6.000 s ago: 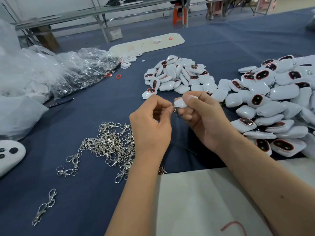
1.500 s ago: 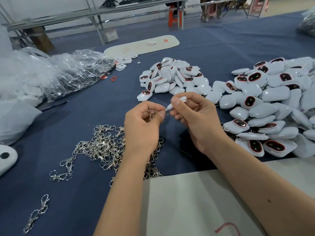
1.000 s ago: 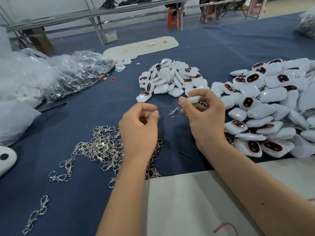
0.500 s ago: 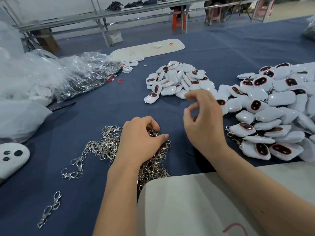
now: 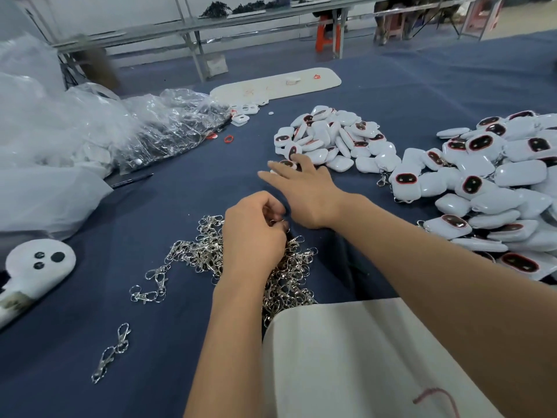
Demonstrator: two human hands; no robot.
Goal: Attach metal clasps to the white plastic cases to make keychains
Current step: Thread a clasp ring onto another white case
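Silver metal clasps (image 5: 208, 254) lie in a tangled heap on the dark blue cloth-covered desk (image 5: 180, 200), directly in front of me. My left hand (image 5: 253, 236) rests on the near right part of this heap, its fingers curled around one clasp ring (image 5: 281, 224), so the left grip is narrow and holds metal. My right hand (image 5: 304, 188) reaches forward past the left, fingers extended and spread, the grip wide. Its fingertips (image 5: 297, 158) touch the nearest white plastic case with a dark red-rimmed oval window (image 5: 284, 164), which sits at the near edge of the smaller pile of white cases (image 5: 334, 137). A larger pile of the same white cases (image 5: 497, 182) covers the right side of the desk; some of these carry clasps already, one visible at the pile's left edge (image 5: 382, 179). Two linked stray clasps (image 5: 111, 354) lie apart on the near left. Crumpled clear plastic bags (image 5: 168, 125) occupy the far left, with a dark pen (image 5: 132, 181) just beside them. A white ghost-shaped piece with three black dots (image 5: 39, 267) sits at the left edge. A long white oval board (image 5: 277, 84) lies beyond the small pile. A pale sheet (image 5: 346, 357) lies under my forearms.
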